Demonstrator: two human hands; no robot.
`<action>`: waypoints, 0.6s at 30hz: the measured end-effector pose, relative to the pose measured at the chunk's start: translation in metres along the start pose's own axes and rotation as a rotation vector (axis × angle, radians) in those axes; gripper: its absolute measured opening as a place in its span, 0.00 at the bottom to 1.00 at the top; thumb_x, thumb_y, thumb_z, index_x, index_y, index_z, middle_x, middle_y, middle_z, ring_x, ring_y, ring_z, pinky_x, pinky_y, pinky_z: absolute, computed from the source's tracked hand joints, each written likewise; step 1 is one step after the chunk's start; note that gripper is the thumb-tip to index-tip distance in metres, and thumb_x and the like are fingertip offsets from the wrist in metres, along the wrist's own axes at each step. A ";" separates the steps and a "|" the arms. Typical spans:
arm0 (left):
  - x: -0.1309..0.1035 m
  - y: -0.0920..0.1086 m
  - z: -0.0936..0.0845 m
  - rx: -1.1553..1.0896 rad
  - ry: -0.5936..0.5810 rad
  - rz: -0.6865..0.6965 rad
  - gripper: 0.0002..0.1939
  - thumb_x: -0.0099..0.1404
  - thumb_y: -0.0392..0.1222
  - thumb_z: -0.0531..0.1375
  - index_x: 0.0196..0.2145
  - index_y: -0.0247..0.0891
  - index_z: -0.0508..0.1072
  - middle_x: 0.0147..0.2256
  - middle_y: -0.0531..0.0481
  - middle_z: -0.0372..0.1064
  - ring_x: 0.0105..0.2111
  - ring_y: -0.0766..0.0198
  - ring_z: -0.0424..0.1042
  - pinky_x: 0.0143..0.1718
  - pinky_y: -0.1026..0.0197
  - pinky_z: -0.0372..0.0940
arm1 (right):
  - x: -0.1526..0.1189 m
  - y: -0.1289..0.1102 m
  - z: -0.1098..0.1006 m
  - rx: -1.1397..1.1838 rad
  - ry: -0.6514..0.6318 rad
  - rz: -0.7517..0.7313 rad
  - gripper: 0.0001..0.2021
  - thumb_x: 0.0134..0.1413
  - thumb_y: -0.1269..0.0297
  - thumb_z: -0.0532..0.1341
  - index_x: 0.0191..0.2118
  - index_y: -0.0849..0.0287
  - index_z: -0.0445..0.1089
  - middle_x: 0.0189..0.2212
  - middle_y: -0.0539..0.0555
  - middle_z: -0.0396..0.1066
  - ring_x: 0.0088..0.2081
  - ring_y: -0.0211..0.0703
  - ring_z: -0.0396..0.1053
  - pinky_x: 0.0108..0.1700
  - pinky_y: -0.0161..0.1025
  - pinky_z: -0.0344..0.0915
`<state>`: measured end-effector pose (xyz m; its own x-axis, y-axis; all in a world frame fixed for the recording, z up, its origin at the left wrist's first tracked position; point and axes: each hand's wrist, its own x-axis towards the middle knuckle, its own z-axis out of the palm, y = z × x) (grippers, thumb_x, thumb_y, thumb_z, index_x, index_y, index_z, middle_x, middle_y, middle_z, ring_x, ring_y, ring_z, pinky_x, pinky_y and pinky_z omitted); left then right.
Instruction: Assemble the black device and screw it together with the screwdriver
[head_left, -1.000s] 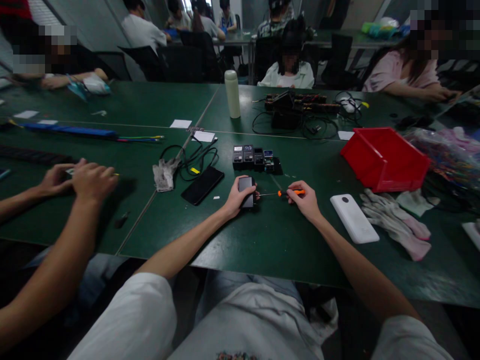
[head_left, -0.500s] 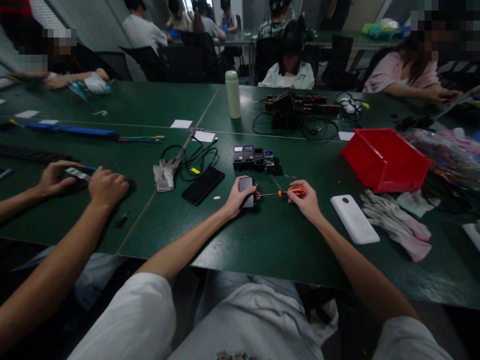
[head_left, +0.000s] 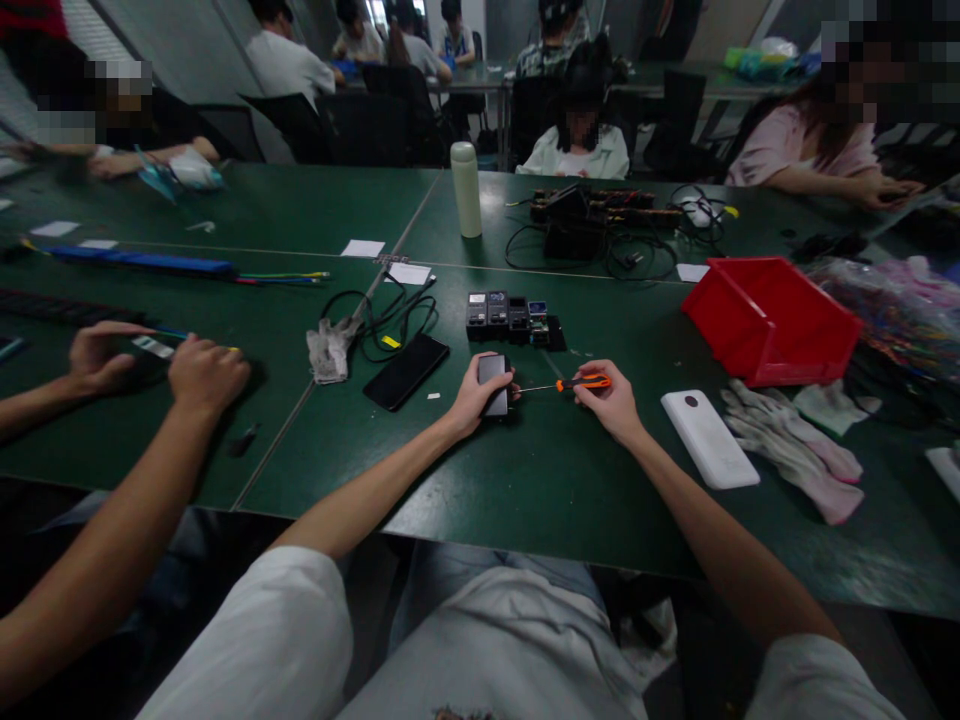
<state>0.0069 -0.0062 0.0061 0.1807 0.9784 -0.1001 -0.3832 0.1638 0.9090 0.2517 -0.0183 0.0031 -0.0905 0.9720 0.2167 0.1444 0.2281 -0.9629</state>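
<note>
Honestly, left hand (head_left: 472, 392) is gripping the grey-faced device (head_left: 491, 372) while right hand (head_left: 612, 398) is pinching the orange screwdriver (head_left: 594, 382); I'd be keeping it dead straight

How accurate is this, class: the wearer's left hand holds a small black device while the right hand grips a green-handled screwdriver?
The colour is wrong: the head view shows the right hand gripping an orange-and-black screwdriver. The left hand does hold a small black device.
</note>
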 end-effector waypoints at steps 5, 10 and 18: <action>0.000 -0.001 0.000 -0.001 -0.003 -0.001 0.28 0.55 0.41 0.66 0.49 0.42 0.58 0.40 0.49 0.69 0.30 0.65 0.75 0.36 0.55 0.73 | 0.000 0.002 0.000 -0.001 -0.001 0.002 0.17 0.50 0.60 0.65 0.45 0.57 0.64 0.39 0.53 0.69 0.30 0.38 0.71 0.32 0.38 0.70; 0.001 -0.001 -0.001 0.002 -0.006 0.001 0.28 0.55 0.41 0.66 0.49 0.42 0.58 0.41 0.49 0.69 0.31 0.65 0.75 0.36 0.55 0.73 | 0.001 0.003 0.003 -0.012 0.044 0.043 0.14 0.55 0.53 0.61 0.42 0.57 0.65 0.31 0.50 0.69 0.24 0.36 0.69 0.25 0.35 0.65; 0.000 0.000 0.000 0.004 -0.002 -0.006 0.28 0.54 0.42 0.67 0.49 0.42 0.58 0.41 0.48 0.69 0.31 0.65 0.75 0.36 0.55 0.74 | 0.001 0.001 0.001 -0.078 0.041 0.059 0.16 0.53 0.51 0.63 0.41 0.57 0.67 0.27 0.49 0.69 0.23 0.38 0.68 0.26 0.37 0.66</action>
<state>0.0065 -0.0062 0.0060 0.1846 0.9772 -0.1046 -0.3784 0.1689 0.9101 0.2507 -0.0173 0.0016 -0.0391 0.9850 0.1680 0.2251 0.1724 -0.9590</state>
